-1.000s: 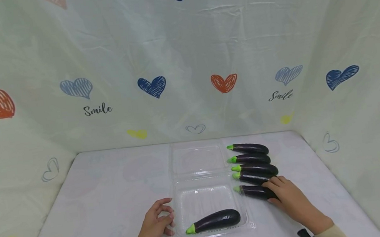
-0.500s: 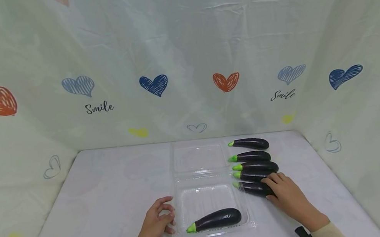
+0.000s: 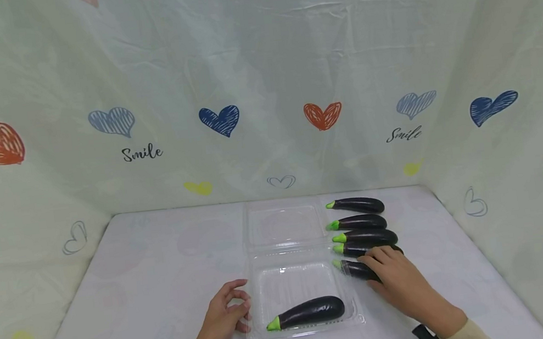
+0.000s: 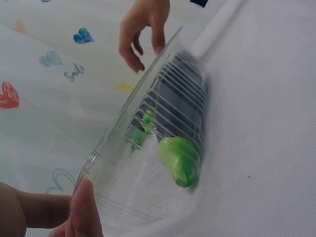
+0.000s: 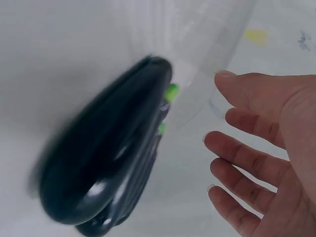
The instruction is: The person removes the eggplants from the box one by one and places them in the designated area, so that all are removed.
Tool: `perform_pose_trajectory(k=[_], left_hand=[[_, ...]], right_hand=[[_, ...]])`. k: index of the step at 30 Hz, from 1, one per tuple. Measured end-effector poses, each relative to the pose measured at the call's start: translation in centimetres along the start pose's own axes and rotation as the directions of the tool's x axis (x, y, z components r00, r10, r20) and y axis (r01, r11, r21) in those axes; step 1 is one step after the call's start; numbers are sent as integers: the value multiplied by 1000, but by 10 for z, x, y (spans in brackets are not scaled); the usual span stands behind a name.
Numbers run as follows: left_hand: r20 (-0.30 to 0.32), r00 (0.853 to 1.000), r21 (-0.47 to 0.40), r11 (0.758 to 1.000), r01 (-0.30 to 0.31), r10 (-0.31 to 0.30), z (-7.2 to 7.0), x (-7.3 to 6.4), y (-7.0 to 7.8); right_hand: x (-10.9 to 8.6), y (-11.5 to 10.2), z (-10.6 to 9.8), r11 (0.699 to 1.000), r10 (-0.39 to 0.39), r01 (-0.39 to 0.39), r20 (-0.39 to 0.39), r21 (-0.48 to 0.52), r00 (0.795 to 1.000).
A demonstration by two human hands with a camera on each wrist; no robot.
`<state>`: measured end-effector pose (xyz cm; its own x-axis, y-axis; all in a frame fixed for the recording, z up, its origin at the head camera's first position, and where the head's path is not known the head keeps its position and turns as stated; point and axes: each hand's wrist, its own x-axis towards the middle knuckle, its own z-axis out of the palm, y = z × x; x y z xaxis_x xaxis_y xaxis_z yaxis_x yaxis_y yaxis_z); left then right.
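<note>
A clear hinged plastic container [image 3: 295,284] lies opened flat, its lid [image 3: 284,226] folded back. In its base rests one dark purple eggplant [image 3: 311,311] with a green stem end. My left hand [image 3: 220,321] pinches the container's left rim, thumb and fingers at the edge in the left wrist view. To the right of the container, my right hand [image 3: 405,285] hovers over the nearest eggplant [image 3: 358,270] of a row. The right wrist view shows its fingers [image 5: 242,148] spread and loosely bent, apart from the eggplant [image 5: 106,148]. That eggplant's stem end overlaps the container's rim in the head view.
Several more eggplants [image 3: 357,205] lie in a row beyond the right hand, stems toward the container. The table [image 3: 163,269] has a white cover. A pale curtain [image 3: 261,71] printed with hearts surrounds it at the back and sides. A black strap [image 3: 427,336] is at the right wrist.
My right hand has moved left over the nearest eggplant, which has shifted slightly away toward the row. The farthest eggplant has also shifted slightly away. My left hand stays at the container's rim.
</note>
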<state>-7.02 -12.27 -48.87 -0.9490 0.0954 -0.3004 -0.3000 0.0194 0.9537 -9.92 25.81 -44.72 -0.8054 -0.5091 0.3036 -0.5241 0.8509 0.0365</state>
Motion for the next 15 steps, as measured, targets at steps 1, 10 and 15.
perform_pose_trajectory(k=[1,10,15], left_hand=[[-2,1000,-2,1000,0,0,0,0,0],[-6,1000,-3,1000,-1,1,0,-1,1],[-7,1000,-2,1000,-5,5,1,-1,2]], right_hand=[[2,-3,-2,1000,-9,9,-2,4,1000],[19,-32,-13,992,-103,101,24,81,994],[25,-47,-10,972,-204,193,69,137,977]])
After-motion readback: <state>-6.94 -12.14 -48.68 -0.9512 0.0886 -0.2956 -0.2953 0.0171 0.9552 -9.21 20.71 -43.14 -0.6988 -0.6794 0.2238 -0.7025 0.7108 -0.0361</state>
